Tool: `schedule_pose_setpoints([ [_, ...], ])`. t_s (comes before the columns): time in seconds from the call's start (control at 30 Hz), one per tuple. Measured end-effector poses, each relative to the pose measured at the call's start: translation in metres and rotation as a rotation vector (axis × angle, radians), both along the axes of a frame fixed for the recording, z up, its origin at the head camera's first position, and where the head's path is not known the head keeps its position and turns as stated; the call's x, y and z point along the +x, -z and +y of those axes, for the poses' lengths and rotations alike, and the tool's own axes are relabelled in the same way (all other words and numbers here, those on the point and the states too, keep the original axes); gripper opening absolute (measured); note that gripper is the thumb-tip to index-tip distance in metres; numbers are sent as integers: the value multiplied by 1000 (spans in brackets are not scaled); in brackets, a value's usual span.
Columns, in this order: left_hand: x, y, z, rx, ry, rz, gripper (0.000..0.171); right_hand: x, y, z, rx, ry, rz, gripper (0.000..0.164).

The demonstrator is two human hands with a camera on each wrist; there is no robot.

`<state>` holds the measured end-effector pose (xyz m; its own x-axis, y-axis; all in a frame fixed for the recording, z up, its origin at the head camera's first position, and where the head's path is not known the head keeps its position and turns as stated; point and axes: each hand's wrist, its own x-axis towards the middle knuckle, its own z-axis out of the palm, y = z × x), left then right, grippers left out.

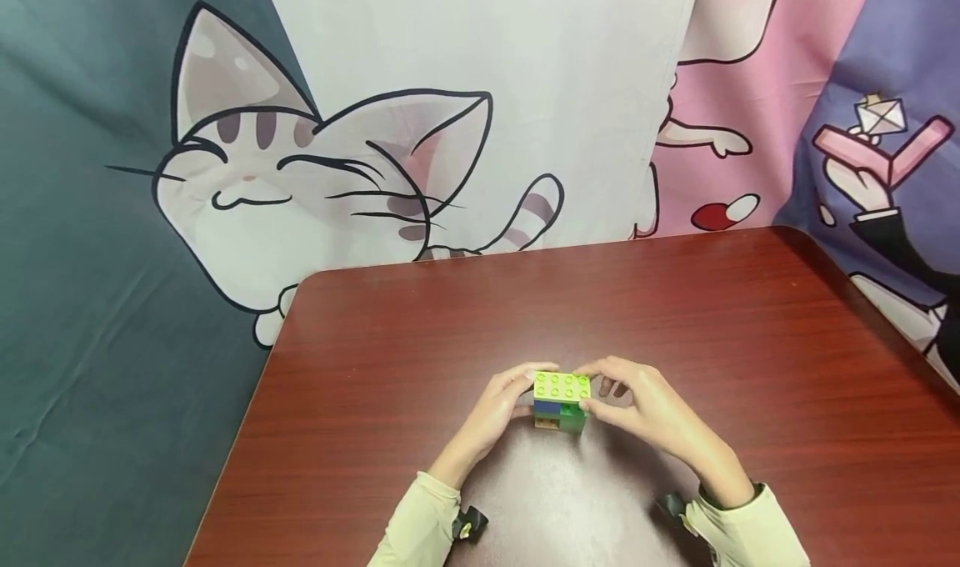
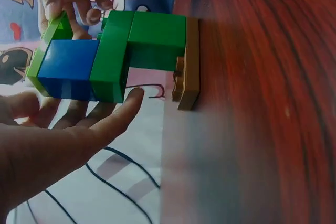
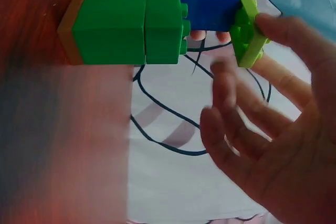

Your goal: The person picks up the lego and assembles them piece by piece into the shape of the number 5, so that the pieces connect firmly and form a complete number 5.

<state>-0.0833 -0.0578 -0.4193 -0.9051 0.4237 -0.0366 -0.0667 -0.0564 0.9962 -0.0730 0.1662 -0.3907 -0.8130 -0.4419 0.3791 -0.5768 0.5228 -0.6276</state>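
Note:
A small stack of toy building bricks stands upright on the table. At its bottom lies a brown plate (image 2: 192,61), with a green brick (image 2: 157,32) on one end. Another green brick (image 2: 110,56) lies across that one, leaving a gap above the plate's other end. Higher up come a blue brick (image 2: 68,64) and, on top, a lime-green studded plate (image 1: 562,386) that overhangs the blue brick. My left hand (image 1: 491,408) holds the stack's left side, fingers against the blue and upper green bricks. With thumb and finger, my right hand (image 1: 641,404) pinches the lime plate's overhanging end.
The reddish-brown wooden table (image 1: 420,325) extends around the stack on all sides. Behind it hangs a cloth backdrop (image 1: 585,67) with cartoon drawings. Dark wrist devices (image 1: 470,524) sit at the cuffs of the pale sleeves (image 1: 420,517).

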Motion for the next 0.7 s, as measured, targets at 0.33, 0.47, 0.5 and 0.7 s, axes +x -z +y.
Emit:
schedule_pose_setpoints([
  [0.33,13,0,-36,-686,-53,770,67,34,0,3,188,77,257,69],
  [0.47,13,11,-40,-914,77,989,94,38,20,-1,300,64,275,92],
  [0.5,13,13,-40,-957,96,1021,97,37,24,-2,322,74,280,95],
  [0.7,1,22,-34,-1020,83,1112,108,27,36,-5,344,105,291,105],
])
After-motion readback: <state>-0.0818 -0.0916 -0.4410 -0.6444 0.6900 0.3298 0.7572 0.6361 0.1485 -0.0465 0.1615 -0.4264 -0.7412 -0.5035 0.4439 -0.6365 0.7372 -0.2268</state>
